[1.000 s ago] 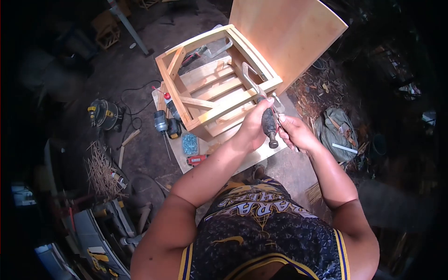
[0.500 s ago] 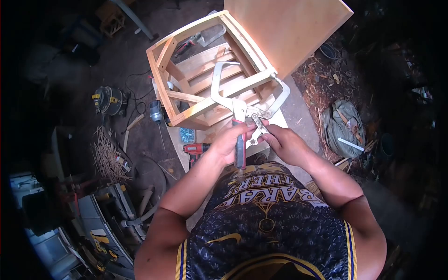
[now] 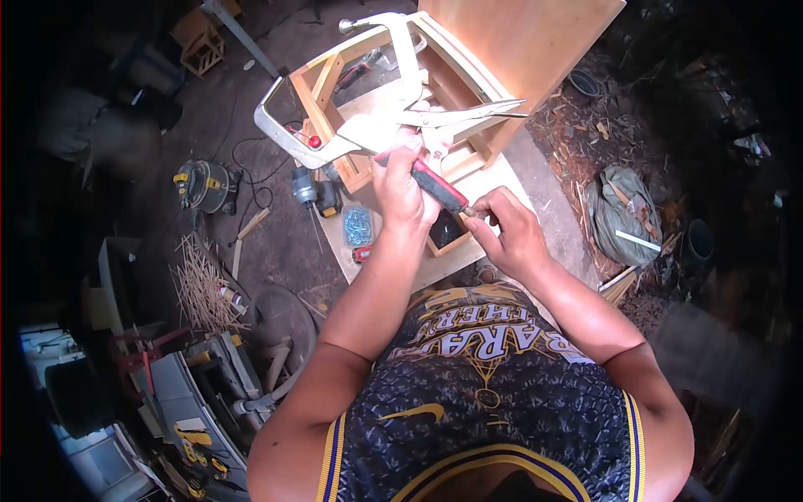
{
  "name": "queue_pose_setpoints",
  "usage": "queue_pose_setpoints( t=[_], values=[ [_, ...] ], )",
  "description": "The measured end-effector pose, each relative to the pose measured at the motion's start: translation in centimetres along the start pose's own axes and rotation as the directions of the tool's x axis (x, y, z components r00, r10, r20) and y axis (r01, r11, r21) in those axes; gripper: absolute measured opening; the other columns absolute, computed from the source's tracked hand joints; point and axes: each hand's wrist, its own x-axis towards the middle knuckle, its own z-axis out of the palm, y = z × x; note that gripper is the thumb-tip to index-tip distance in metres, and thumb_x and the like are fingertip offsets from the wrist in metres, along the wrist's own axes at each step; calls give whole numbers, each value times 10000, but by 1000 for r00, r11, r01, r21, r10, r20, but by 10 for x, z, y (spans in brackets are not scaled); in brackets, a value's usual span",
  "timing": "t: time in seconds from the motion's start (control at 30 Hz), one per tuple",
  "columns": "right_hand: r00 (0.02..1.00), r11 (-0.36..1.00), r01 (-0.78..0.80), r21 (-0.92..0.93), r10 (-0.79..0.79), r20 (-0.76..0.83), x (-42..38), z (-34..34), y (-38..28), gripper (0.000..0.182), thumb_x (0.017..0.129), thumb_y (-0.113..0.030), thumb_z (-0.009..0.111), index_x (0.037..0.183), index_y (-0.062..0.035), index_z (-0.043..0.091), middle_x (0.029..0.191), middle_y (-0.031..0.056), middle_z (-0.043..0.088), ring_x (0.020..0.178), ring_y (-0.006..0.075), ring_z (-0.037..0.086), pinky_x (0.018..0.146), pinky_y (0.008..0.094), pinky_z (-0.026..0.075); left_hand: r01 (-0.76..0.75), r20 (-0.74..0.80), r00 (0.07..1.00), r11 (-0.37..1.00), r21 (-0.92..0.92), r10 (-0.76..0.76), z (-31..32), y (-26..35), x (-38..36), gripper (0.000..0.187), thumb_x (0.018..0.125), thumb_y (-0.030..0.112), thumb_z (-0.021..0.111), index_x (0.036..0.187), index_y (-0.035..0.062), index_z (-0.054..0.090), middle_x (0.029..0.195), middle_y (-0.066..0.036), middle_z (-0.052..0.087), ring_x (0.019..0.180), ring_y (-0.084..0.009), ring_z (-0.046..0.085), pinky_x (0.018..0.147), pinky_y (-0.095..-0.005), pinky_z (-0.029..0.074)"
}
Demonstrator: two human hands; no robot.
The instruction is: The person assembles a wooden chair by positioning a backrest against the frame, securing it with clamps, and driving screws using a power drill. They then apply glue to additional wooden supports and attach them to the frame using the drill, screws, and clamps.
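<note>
My left hand (image 3: pixel 406 188) is wrapped round the red-and-black handle of a locking C-clamp (image 3: pixel 439 184). The clamp's wide silver jaws are spread above the wooden frame (image 3: pixel 360 171), and glare washes out its middle. At the lower end of the handle, my right hand (image 3: pixel 510 230) pinches the adjusting screw, its fingertips partly hiding it. Below the hands sits a small open wooden box (image 3: pixel 452 244) with something dark inside. A clear tub of screws (image 3: pixel 357 226) stands left of my left wrist.
A cordless driver (image 3: pixel 306 188) stands beside the frame, and a red tool (image 3: pixel 361 253) is partly hidden by my forearm. A large wooden panel (image 3: pixel 535 50) rises behind. To the left are a shop vacuum (image 3: pixel 205 186) and thin sticks (image 3: pixel 205 284); a grey sack (image 3: pixel 623 217) lies right.
The clamp has come up off the frame's front rail and turned, its jaws now spread wider apart. My right hand has shifted from the release lever to the screw at the handle's end.
</note>
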Motion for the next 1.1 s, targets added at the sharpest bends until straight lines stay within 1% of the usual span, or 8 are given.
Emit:
queue_pose_setpoints(
  t=[0.17,0.53,0.67,0.73,0.8,0.93,1.0,1.1],
  values=[
    [841,434,-520,736,410,352,-17,33,-4,362,960,-364,530,742,-77,505,620,33,476,527,178,485,491,299,392,-32,-13,999,999,-21,32,-9,12,-10,386,867,32,534,1245,-21,472,1168,-137,591,1048,-222,582,868,-422,507],
    [986,958,-145,246,121,111,-20,43,-23,436,1003,-397,421,740,-58,497,570,0,422,527,136,440,520,285,387,-13,-74,997,999,-48,10,-16,33,-17,284,874,20,525,1157,-3,536,1059,-106,618,922,-198,603,790,-387,525],
    [699,-141,-682,717,162,697,-22,44,-24,470,990,-467,425,683,-111,433,550,-9,381,463,93,317,447,247,282,7,-43,999,1000,-27,-8,-26,31,-18,301,873,15,519,1173,3,529,1078,-111,611,927,-201,603,788,-387,524],
    [723,-68,-680,730,103,683,-26,45,-4,484,999,-473,392,714,-89,463,570,4,402,489,89,367,466,247,333,34,-116,992,998,-56,-40,-27,24,-25,320,870,8,518,1190,7,514,1100,-116,601,926,-202,603,786,-391,523],
    [901,768,-420,483,286,327,-27,41,7,485,999,-470,393,766,-56,492,625,18,444,560,112,435,537,249,385,58,-110,992,995,-78,-67,-32,16,-29,343,863,-5,504,1206,0,493,1114,-132,592,924,-213,610,775,-388,536],
    [889,992,-87,-92,35,-457,-33,-5,42,288,876,-245,653,1002,-20,526,889,120,560,827,215,551,729,341,452,210,-158,965,978,-16,-209,-35,2,-35,280,837,-43,489,1114,-3,499,1002,-124,592,892,-228,629,786,-405,563],
    [912,759,-4,-650,-265,-315,-4,-37,15,380,823,-257,690,1069,-14,532,1043,183,598,986,289,582,780,389,465,436,-203,888,896,82,-413,-38,-10,-36,230,833,-44,496,1058,6,498,915,-91,582,839,-203,627,767,-403,565],
    [974,939,-132,-317,183,136,6,-44,43,339,867,-265,648,1070,-6,562,1070,208,628,1013,337,600,802,425,468,487,-227,847,873,-32,-481,-27,-45,-33,285,803,-68,474,1077,11,495,849,-93,592,656,-173,601,570,-304,526]
  ],
)
